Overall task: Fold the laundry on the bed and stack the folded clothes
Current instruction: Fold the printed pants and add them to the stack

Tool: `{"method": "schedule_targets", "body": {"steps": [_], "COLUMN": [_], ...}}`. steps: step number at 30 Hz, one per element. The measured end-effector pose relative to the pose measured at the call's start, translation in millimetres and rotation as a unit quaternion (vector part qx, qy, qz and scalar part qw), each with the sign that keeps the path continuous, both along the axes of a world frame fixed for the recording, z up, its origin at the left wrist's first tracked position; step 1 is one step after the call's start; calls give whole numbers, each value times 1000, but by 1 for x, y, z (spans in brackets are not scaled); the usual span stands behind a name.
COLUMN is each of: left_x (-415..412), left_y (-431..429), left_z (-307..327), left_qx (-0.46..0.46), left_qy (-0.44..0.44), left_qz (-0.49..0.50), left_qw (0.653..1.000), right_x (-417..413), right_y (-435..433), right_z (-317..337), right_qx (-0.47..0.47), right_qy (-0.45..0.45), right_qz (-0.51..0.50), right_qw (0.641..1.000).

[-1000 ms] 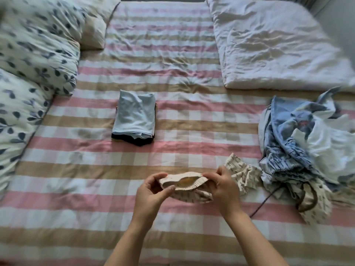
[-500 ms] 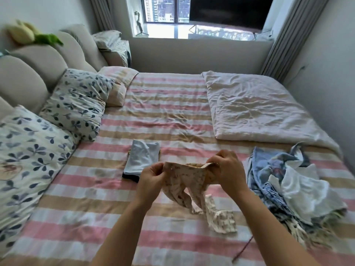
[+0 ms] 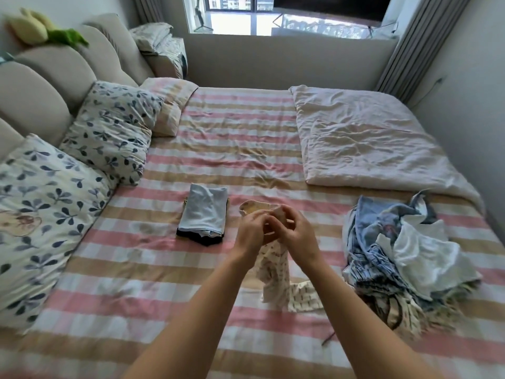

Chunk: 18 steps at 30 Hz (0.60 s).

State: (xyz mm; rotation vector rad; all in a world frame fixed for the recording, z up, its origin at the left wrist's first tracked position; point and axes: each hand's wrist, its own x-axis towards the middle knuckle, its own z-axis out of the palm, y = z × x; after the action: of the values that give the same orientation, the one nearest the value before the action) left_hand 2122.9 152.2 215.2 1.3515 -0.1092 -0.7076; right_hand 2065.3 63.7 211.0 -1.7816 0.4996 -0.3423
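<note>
A wide bed (image 3: 240, 149) with a pink, tan and white striped sheet fills most of the view. A crumpled pale quilt (image 3: 369, 143) lies over its far right part. Two leaf-printed pillows (image 3: 46, 209) lean along the left side against a padded beige headboard (image 3: 54, 77), with a striped pillow (image 3: 169, 105) beyond them. On the right side of the bed, below the quilt, sits a loose pile of unfolded laundry (image 3: 404, 255) in blue, white and printed cloth. Near the middle of the sheet, well apart from that pile, rests a small stack of folded clothes (image 3: 203, 214), a light blue piece on top and a dark one beneath. Just to the right of the stack, a cream printed garment (image 3: 274, 274) hangs from both hands above the bed, and its lower end trails onto the sheet. The left hand (image 3: 250, 233) and the right hand (image 3: 299, 236) are close together, fingers curled, each pinching the bunched top edge of the garment.
</note>
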Motion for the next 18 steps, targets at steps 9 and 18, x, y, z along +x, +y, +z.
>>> {"method": "schedule_targets", "body": {"steps": [9,18], "left_x": [31,83], "left_y": [9,14], "left_z": [25,72], "left_qx": [74,221], "left_qy": [-261,-511], "left_qz": [-3,-154], "left_qw": [962,816], "right_x": [16,36], "right_y": [-32,-63], "right_z": [27,128], "right_qx": [43,20], "right_qy": [-53,-96], "right_qz": [-30,107], "right_qw": [997,989]}}
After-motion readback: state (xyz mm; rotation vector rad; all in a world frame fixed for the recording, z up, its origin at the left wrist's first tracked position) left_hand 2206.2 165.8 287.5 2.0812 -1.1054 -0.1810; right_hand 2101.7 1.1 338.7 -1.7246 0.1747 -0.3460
